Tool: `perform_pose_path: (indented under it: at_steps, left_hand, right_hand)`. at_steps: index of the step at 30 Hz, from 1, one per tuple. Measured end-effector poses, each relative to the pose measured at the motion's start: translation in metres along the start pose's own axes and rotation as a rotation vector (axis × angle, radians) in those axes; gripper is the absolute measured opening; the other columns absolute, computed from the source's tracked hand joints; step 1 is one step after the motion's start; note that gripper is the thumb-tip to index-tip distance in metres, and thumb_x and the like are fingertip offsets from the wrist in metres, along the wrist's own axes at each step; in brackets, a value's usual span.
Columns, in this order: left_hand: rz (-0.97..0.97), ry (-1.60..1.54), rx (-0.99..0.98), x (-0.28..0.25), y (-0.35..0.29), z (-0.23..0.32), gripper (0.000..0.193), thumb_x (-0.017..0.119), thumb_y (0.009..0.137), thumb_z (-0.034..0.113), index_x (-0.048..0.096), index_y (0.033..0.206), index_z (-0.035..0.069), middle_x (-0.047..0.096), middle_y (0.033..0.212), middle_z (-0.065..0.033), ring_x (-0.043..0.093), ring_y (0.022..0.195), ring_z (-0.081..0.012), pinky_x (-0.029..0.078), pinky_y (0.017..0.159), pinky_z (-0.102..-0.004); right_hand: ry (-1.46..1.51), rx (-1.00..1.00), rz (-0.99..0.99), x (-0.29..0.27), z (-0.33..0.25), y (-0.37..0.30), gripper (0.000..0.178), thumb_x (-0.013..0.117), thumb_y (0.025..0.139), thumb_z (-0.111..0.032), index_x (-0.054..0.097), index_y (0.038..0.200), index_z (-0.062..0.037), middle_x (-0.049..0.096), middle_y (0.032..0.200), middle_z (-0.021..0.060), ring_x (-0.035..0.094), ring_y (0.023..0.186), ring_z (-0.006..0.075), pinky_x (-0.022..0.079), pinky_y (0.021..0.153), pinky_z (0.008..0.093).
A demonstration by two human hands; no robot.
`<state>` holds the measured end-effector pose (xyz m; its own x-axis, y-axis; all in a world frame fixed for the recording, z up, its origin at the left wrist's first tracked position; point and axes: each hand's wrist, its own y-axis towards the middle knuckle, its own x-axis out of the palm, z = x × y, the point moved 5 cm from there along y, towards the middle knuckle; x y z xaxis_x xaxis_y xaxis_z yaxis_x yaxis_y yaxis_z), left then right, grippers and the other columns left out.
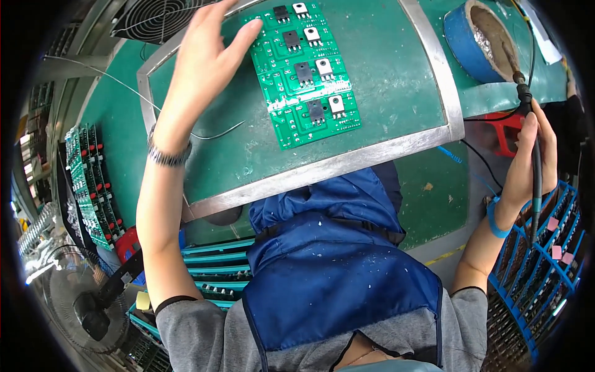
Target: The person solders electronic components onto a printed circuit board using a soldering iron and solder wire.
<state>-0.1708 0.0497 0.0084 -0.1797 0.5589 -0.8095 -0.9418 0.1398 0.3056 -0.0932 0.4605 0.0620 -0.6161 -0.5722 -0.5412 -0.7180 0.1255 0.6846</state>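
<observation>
A green circuit board (312, 88) lies on the metal-framed green work surface, carrying several black and white-faced three-legged components in two columns. My left hand (207, 59) is over the board's upper left edge, its thumb stretched toward the corner; part of the fingers runs out of view. Nothing shows in that hand, and whether the thumb touches the board I cannot tell. At the right, my right hand (527, 164) grips a soldering iron (525, 93) by its handle. The iron's tip end reaches into a round blue container (462, 46) with a rough, brownish inside.
A thin wire (217, 135) passes behind my left wrist onto the work surface. Boards with red parts (93, 186) stand at the left, near a fan (80, 304). Blue racks (527, 297) of boards are at the lower right. A vented black fan unit (158, 22) sits at the upper left.
</observation>
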Motion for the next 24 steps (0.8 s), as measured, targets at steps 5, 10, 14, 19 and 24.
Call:
perform_pose_path:
  at_steps: [5,10,14,19,24]
  left_hand:
    - [-0.031,0.027,0.038,0.014,0.021,0.002,0.047,0.063,0.09,0.038,0.065,0.116,-0.001,0.067,0.103,-0.0176,0.065,0.093,-0.0287,0.051,0.081,-0.0353]
    - [-0.304,0.007,-0.168,0.012,0.017,-0.006,0.044,0.067,0.09,0.036,0.066,0.119,0.002,0.066,0.094,-0.0074,0.058,0.084,-0.0117,0.047,0.075,-0.0264]
    - [-0.385,-0.388,-0.359,0.002,-0.001,-0.021,0.04,0.069,0.09,0.031,0.066,0.116,0.0,0.063,0.092,0.0015,0.055,0.086,-0.0069,0.043,0.077,-0.022]
    - [-0.374,-0.702,-0.513,-0.014,-0.023,-0.008,0.025,0.063,0.094,0.025,0.061,0.11,0.005,0.066,0.094,0.0014,0.06,0.086,-0.0053,0.048,0.079,-0.0221]
    - [-0.359,-1.141,-0.656,-0.017,-0.057,-0.018,0.026,0.057,0.098,0.021,0.057,0.116,0.003,0.067,0.104,-0.0046,0.068,0.088,-0.012,0.059,0.081,-0.0307]
  right_hand:
    - [-0.058,0.041,-0.08,-0.003,-0.004,-0.005,0.021,0.064,0.094,-0.007,0.07,0.112,0.0015,0.069,0.088,0.0019,0.057,0.073,0.0033,0.046,0.065,0.0167]
    - [-0.046,0.068,-0.084,-0.002,-0.008,-0.016,0.022,0.062,0.095,-0.009,0.069,0.114,0.0011,0.069,0.089,0.0045,0.056,0.071,0.0036,0.046,0.064,0.0176]
    - [0.208,0.227,-0.043,-0.004,-0.035,-0.037,0.032,0.054,0.101,-0.023,0.067,0.116,0.0027,0.07,0.091,0.0126,0.063,0.069,0.0095,0.049,0.061,0.0198]
    - [0.438,0.102,-0.289,0.036,-0.063,-0.074,0.032,0.059,0.096,-0.024,0.066,0.113,0.0022,0.069,0.086,0.0134,0.066,0.07,0.0168,0.051,0.063,0.0255]
    - [0.543,0.153,-0.367,0.066,-0.094,-0.09,0.046,0.081,0.074,-0.001,0.064,0.117,-0.0007,0.07,0.091,0.0117,0.068,0.077,0.0179,0.055,0.069,0.0278]
